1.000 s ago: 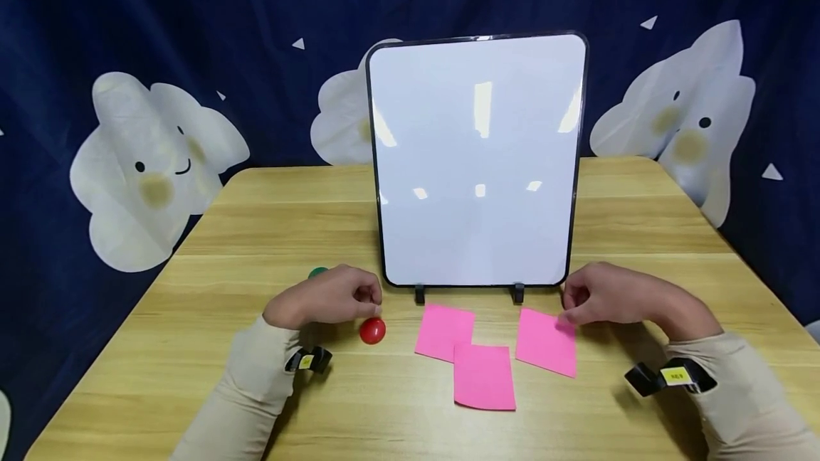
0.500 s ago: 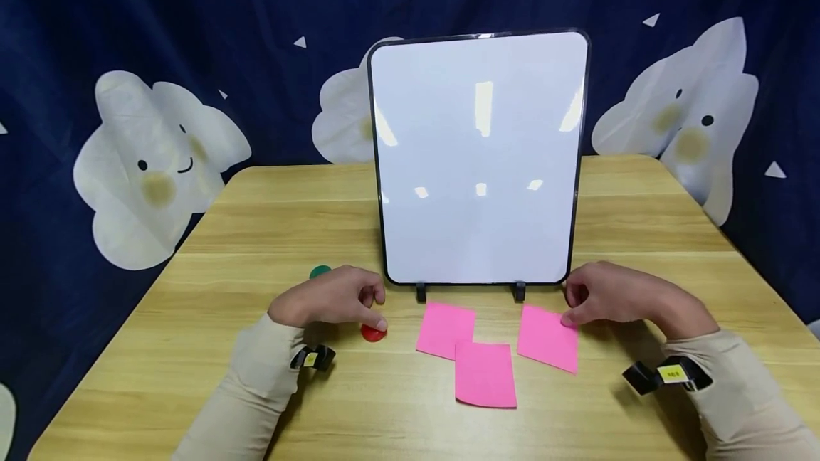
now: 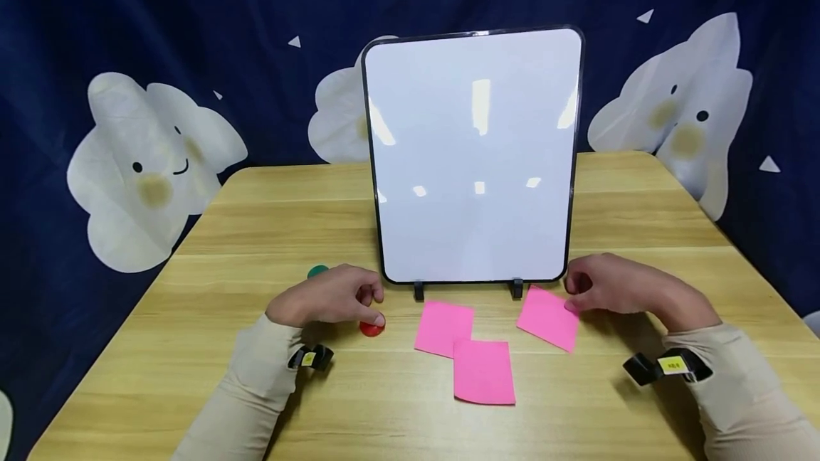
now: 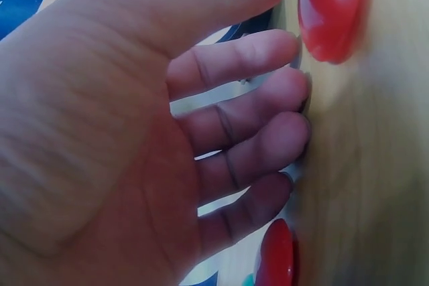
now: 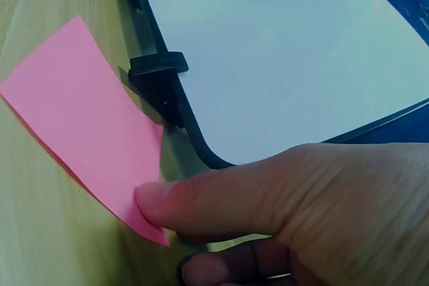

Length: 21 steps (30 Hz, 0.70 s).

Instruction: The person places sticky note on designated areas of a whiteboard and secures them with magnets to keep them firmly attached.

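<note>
My left hand rests low over the table with its thumb touching a glossy red round magnet. In the left wrist view the other fingers are loosely bent beside that magnet, their tips near the tabletop. A second red magnet shows below the little finger. My right hand pinches a corner of a pink sticky note, with the thumb on top, as the right wrist view shows; its underside fingers are partly hidden. Two more pink notes, a back one and a front one, overlap on the table.
A white board with a black frame stands upright behind the notes on small black feet. Part of a green round magnet shows behind my left hand. A dark blue curtain with clouds hangs behind the wooden table.
My left thumb has come down onto the red magnet. The right-hand note has turned and shifted back towards the board with my right hand, its near corner now farther from me.
</note>
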Available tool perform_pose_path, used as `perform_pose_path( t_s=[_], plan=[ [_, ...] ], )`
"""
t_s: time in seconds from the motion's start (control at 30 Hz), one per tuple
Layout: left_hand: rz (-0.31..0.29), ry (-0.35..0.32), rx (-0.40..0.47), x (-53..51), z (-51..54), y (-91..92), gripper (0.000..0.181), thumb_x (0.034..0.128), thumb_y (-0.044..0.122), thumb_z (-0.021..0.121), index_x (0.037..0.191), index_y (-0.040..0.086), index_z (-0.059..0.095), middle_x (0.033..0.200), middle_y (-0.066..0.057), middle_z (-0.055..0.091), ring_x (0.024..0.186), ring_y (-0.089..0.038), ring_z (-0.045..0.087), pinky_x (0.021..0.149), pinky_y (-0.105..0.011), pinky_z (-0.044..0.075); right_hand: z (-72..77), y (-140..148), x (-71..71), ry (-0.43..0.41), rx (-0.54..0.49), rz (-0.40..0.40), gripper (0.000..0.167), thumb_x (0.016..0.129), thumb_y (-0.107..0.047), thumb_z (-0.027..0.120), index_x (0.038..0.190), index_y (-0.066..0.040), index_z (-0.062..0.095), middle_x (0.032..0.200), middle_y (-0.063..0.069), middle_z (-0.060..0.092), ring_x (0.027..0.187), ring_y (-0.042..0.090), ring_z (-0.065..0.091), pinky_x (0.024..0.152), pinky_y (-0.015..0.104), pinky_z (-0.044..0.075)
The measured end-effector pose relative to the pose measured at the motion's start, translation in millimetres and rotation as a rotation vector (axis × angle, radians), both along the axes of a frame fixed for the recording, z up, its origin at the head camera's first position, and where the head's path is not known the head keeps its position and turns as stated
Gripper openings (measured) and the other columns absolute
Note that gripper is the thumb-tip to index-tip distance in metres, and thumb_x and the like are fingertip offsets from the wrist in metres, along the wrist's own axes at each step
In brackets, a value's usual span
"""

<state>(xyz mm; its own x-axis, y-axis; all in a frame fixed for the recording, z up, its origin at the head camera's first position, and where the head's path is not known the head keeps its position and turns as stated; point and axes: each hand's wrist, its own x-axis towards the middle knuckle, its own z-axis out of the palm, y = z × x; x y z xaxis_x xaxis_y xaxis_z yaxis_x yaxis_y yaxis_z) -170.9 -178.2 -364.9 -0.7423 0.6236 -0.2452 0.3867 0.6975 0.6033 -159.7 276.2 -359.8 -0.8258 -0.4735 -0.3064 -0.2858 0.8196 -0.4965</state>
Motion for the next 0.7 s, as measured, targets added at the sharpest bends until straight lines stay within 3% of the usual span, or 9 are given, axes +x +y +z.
perform_pose_path(
  t_s=[0.37,0.7],
  plan=[
    [0.012,0.083,-0.015,-2.8,-2.2,0.5,0.014,0.0886,0.032,0.078,0.084,0.027,0.066,0.076,0.011,0.063,0.069,-0.010,0.055,0.062,-0.029,0.048,-0.2,2.6,-1.6,0.072,0.021,-0.002,0.013,0.091,-0.020,0.074,0.084,-0.015,0.063,0.073,-0.005,0.053,0.067,0.013,0.048,0.061,0.030,0.040],
    [0.021,0.137,-0.024,-3.1,-0.8,1.9,0.013,0.0915,0.026,0.076,0.082,0.026,0.066,0.075,0.011,0.062,0.066,-0.009,0.051,0.060,-0.028,0.045,2.1,-3.1,1.2,0.055,0.034,-0.074,0.037,0.085,-0.047,0.077,0.085,-0.014,0.060,0.071,-0.002,0.052,0.066,0.015,0.049,0.060,0.030,0.039]
  ],
)
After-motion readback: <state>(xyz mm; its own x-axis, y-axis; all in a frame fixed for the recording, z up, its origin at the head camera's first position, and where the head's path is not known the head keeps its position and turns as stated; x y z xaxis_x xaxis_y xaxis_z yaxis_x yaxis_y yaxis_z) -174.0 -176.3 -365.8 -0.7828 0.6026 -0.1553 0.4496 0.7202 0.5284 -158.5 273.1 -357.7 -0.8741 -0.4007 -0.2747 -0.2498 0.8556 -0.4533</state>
